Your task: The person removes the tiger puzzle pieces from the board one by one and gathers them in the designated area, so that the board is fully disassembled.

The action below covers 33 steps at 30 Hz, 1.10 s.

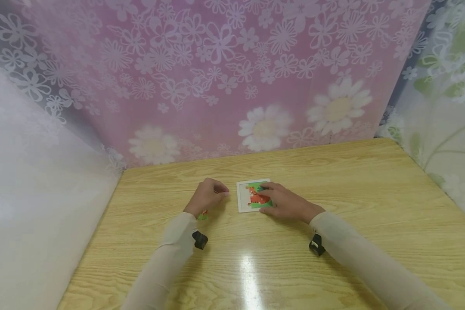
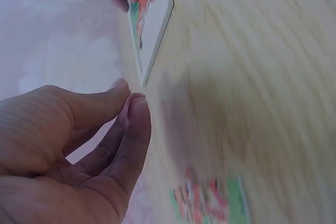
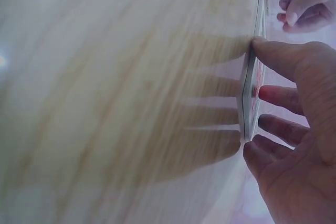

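A square white-framed puzzle board (image 1: 242, 206) lies on the table, showing an orange tiger on green, with its left part bare white. My right hand (image 1: 284, 202) holds it from the right: the thumb is at the near edge, and other fingers rest over the picture. In the right wrist view, the thumb and little finger meet the board's side (image 3: 245, 93). Left of the board, my left hand (image 1: 207, 196) has thumb and fingertips together, with nothing visible between them. A loose puzzle piece (image 2: 210, 203), green with orange and red, lies beneath the left hand, partly hidden by it in the head view.
The wooden table (image 1: 279, 267) carries the board and the loose piece. A pink flowered curtain (image 1: 217, 86) hangs behind its far edge, with pale sheets at the left (image 1: 31, 172) and right (image 1: 449, 129). Black wrist devices sit on both forearms.
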Available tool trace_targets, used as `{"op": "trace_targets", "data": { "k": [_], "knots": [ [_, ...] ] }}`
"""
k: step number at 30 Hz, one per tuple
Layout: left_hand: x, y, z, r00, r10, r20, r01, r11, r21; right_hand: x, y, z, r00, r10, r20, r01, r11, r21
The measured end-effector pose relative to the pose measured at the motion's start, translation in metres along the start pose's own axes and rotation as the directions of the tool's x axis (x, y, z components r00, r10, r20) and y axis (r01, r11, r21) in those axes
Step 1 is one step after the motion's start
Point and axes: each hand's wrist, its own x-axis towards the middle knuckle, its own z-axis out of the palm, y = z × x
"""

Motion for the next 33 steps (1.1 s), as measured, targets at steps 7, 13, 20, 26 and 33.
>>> {"op": "trace_targets", "data": {
  "k": [7,13,20,26,33],
  "knots": [
    [0.019,0.012,0.023,0.999,0.006,-0.041,-0.007,1.0,-0.021,-0.002,0.0,-0.002,1.0,-0.016,-0.015,0.016,1.0,-0.017],
    [0.027,0.024,0.037,0.998,0.022,-0.053,-0.022,1.0,-0.007,-0.002,0.002,0.001,0.999,-0.037,-0.025,0.037,0.999,-0.006],
    [0.035,0.028,0.046,0.998,0.003,-0.061,-0.003,1.0,0.012,-0.002,0.003,0.001,0.999,-0.038,-0.019,0.038,0.999,0.008],
    [0.039,0.029,0.049,0.996,-0.027,-0.085,0.029,0.999,0.023,-0.002,0.004,0.002,1.0,-0.027,-0.014,0.027,1.0,0.002],
    [0.042,0.029,0.052,0.994,-0.04,-0.103,0.041,0.999,0.014,-0.003,0.006,0.002,0.999,-0.031,-0.021,0.031,1.0,0.004]
  ]
}}
